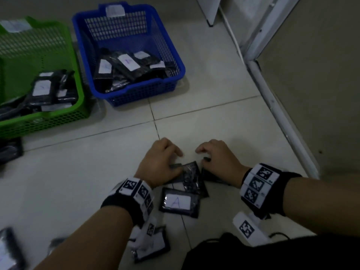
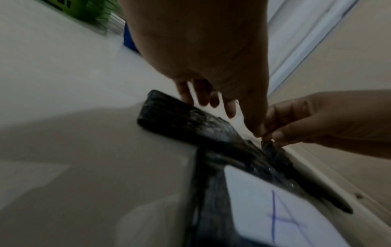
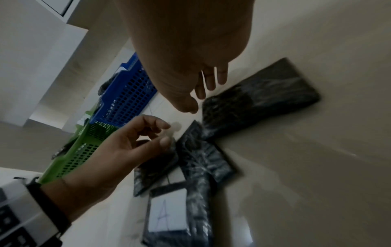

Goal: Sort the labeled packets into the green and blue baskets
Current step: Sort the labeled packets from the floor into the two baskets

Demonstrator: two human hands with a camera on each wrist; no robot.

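Several black packets lie overlapped on the tiled floor between my hands. One shows a white label with an A (image 1: pixel 178 201) (image 2: pixel 275 208) (image 3: pixel 167 215). My left hand (image 1: pixel 161 160) (image 3: pixel 148 133) hovers over the left packet (image 2: pixel 186 123) (image 3: pixel 152 170), fingers loosely bent, thumb resting on it. My right hand (image 1: pixel 202 155) (image 2: pixel 273 130) pinches the corner of the right packet (image 3: pixel 264 95) (image 1: pixel 210 175). The blue basket (image 1: pixel 136 88) and green basket (image 1: pixel 81 90) stand at the far left, each holding several labeled packets.
More packets lie under my left wrist (image 1: pixel 153 248) and at the left edge (image 1: pixel 9 152). A white door frame rail (image 1: pixel 272 106) runs along the right. Dark fabric (image 1: pixel 253 256) sits at the bottom.
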